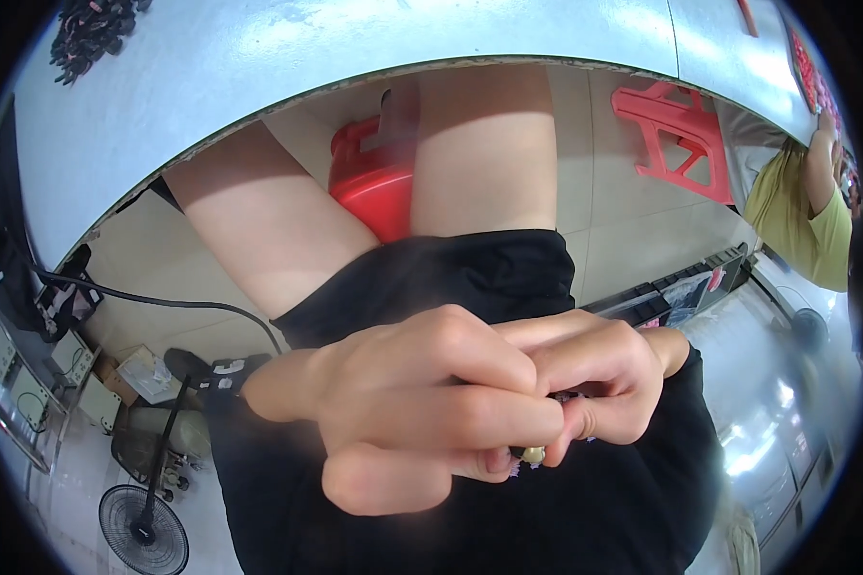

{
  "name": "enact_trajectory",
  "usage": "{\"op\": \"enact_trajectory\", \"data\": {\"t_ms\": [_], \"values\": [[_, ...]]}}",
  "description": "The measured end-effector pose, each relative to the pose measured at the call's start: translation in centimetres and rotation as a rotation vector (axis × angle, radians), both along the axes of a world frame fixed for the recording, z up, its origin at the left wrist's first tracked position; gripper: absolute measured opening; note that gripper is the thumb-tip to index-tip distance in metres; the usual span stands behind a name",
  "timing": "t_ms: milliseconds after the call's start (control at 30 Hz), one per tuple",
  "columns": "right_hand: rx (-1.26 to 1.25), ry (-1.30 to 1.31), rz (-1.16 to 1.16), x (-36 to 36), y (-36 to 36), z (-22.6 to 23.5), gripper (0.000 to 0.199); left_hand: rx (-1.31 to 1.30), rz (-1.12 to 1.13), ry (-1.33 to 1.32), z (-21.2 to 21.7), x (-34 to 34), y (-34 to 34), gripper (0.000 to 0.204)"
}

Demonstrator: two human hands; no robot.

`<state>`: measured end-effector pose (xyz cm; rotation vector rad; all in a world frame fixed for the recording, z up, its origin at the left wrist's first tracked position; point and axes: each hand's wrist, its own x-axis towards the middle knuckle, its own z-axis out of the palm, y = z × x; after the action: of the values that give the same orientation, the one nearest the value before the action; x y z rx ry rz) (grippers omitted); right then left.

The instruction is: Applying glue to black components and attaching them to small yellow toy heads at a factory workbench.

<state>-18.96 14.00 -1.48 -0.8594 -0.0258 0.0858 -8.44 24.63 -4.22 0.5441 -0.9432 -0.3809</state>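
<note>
My left hand (403, 412) and my right hand (604, 379) are pressed together close under the camera, above my lap in black clothes. Their fingers curl around a small object (532, 453), of which only a brassy tip and a purple bit show below the fingertips. What kind of thing it is cannot be made out. My bare thighs stretch away toward a grey table edge (259, 105), and I sit on a red plastic stool (374, 187).
A second red stool (676, 134) stands on the tiled floor at right. Another person in a yellow-green top (805, 216) works at the table's right end. A floor fan (144, 527), cardboard boxes and a black cable lie at left. Dark small parts (91, 34) are piled on the table.
</note>
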Motion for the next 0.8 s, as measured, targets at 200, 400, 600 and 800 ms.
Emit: {"op": "enact_trajectory", "data": {"t_ms": [200,400,600,800], "values": [[-0.053,0.004,-0.104,0.1,0.3,0.1,0.011,0.284,-0.009,-0.003,-0.4,0.9,1.1,0.055],[0.468,0.239,-0.219,-0.2,1.4,-1.1,0.024,0.348,-0.139,-0.029,-2.4,2.4,-0.4,0.071],[0.483,0.469,-0.28,0.9,2.0,-0.3,0.038,0.462,-0.174,0.164,-2.0,2.5,-0.4,0.057],[0.383,0.489,-0.255,0.5,1.3,-0.9,0.037,0.484,-0.113,0.082,-2.4,2.3,-0.5,0.054]]}}
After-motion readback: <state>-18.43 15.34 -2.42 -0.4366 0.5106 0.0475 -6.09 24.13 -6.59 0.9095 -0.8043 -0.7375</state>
